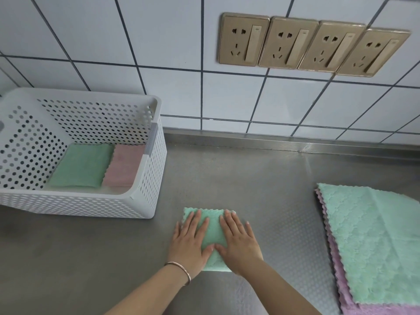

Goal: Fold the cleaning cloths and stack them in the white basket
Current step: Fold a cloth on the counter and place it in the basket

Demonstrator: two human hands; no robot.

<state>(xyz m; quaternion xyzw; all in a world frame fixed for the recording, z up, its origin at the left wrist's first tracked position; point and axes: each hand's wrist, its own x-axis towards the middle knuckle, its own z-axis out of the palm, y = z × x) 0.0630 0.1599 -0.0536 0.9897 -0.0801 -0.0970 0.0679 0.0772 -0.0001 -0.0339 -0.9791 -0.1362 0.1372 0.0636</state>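
Note:
A small folded green cloth [213, 233] lies on the steel counter in front of me. My left hand [189, 244] and my right hand [238, 244] press flat on it side by side, fingers spread, thumbs nearly touching. The white perforated basket [145, 201] stands at the left. Inside it lie a folded green cloth [81, 165] and, to its right, a folded pink cloth [123, 165]. At the right sits a pile of unfolded cloths, a green one [375, 242] on top and a pink one [345, 298] showing beneath.
The steel counter [250, 183] runs back to a white tiled wall with a row of gold sockets [313, 45]. A bracelet [181, 269] circles my left wrist. Bare counter lies between the basket and the pile.

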